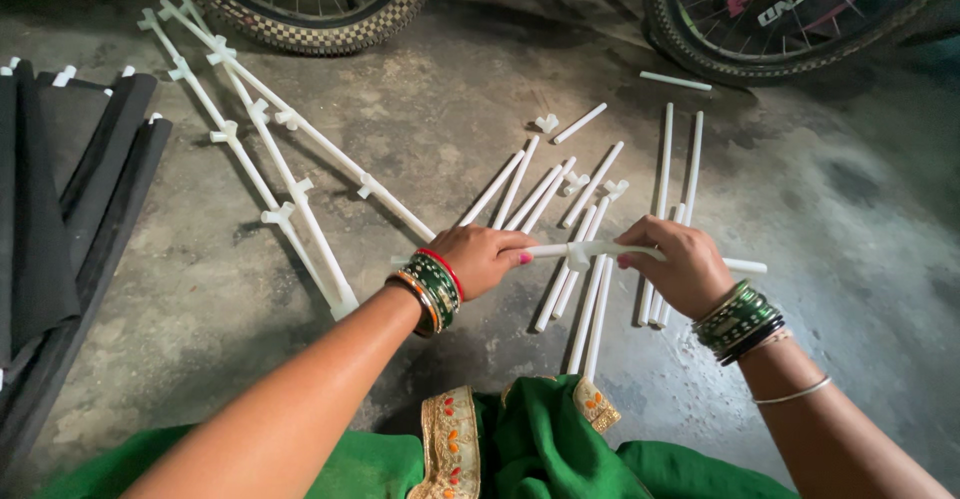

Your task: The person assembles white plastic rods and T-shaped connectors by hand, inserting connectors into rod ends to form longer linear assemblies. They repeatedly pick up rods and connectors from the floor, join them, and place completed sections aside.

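While both hands meet above the grey concrete floor [800, 209], the left hand [487, 257] has its fingers curled tight around one end of a thin white plastic rod [600, 250], and the right hand [678, 264] has its fingers wrapped around the same rod farther along, just beside a small white plastic joint piece [577, 256] that sits on the rod between the two hands. The rod is held level, just above a loose heap of white plastic rods [570, 209] lying fanned on the floor. To the left lies a long assembled white rod frame [270, 149] with joints along it, and black fabric panels [60, 219] lie at the far left edge. Two bicycle wheels [310, 4] stand at the top of the view.

As I judge it, the risk lies at the joint: uneven pressure from the two hands could bend the thin rod or crack the joint piece, and a slack grip could let the rod drop into the heap and scatter the loose rods.
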